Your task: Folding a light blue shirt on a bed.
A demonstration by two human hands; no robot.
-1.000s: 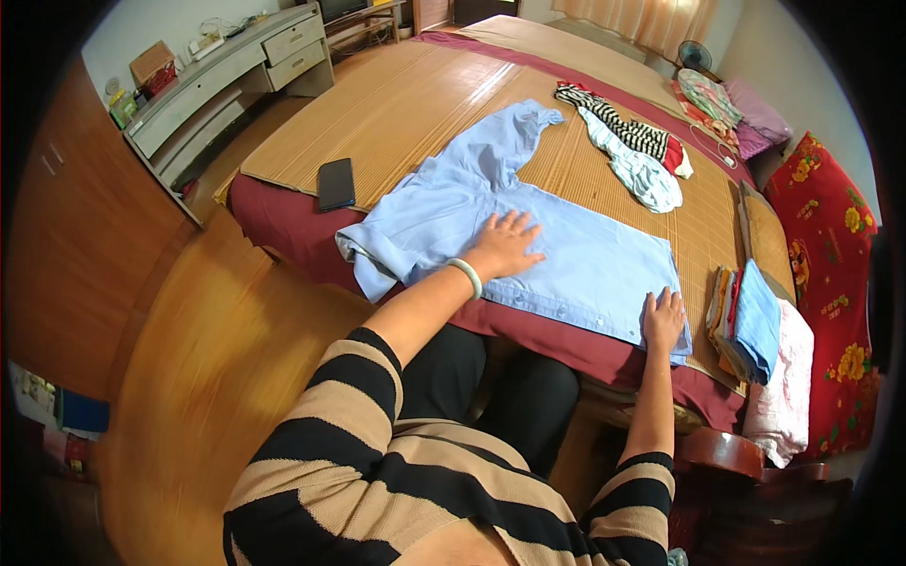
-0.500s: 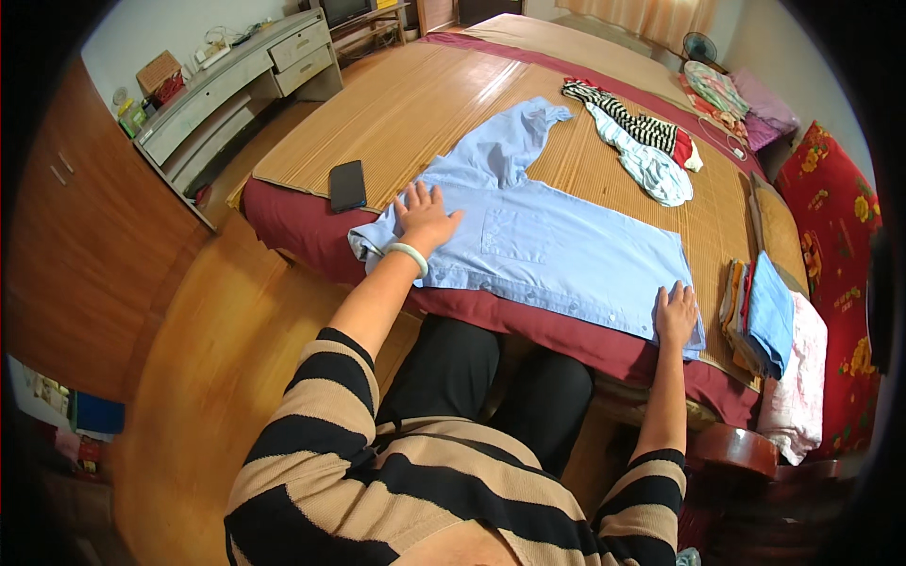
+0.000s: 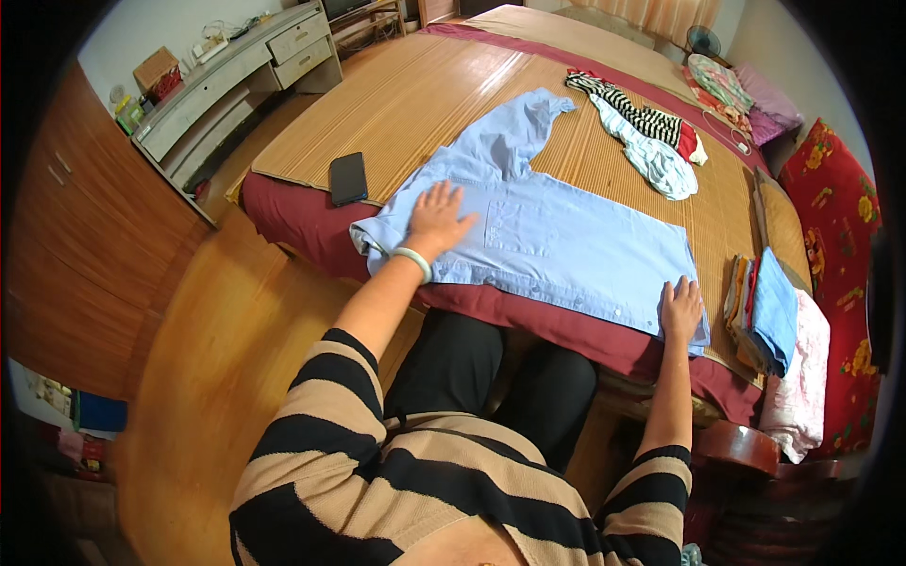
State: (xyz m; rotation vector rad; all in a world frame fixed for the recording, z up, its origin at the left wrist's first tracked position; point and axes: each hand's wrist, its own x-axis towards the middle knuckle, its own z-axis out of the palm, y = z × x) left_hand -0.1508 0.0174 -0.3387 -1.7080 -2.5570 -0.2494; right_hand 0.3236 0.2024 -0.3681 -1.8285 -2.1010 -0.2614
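A light blue button shirt (image 3: pixel 585 236) lies spread along the near edge of the bed, its buttoned front edge toward me and one sleeve (image 3: pixel 500 132) stretching away. The collar is at the left, the hem at the right. My left hand (image 3: pixel 440 222), with a pale bangle (image 3: pixel 413 264) on its wrist, rests flat on the shirt near the collar, fingers spread. Toward the hem, my right hand (image 3: pixel 681 309) lies on the cloth with its fingers stretched out. Neither hand grips anything.
A black phone (image 3: pixel 348 178) lies left of the shirt on the bamboo mat (image 3: pixel 321 123). Beyond are crumpled clothes (image 3: pixel 651 141), striped and pale. At the right stand folded clothes (image 3: pixel 769 311), a pinkish-white cloth (image 3: pixel 800 377) and a red floral cushion (image 3: pixel 835 264). A desk (image 3: pixel 217 94) is at the far left.
My left hand has slid a little to the right across the shirt, away from the collar. My right hand stays on the hem end, nearly unmoved.
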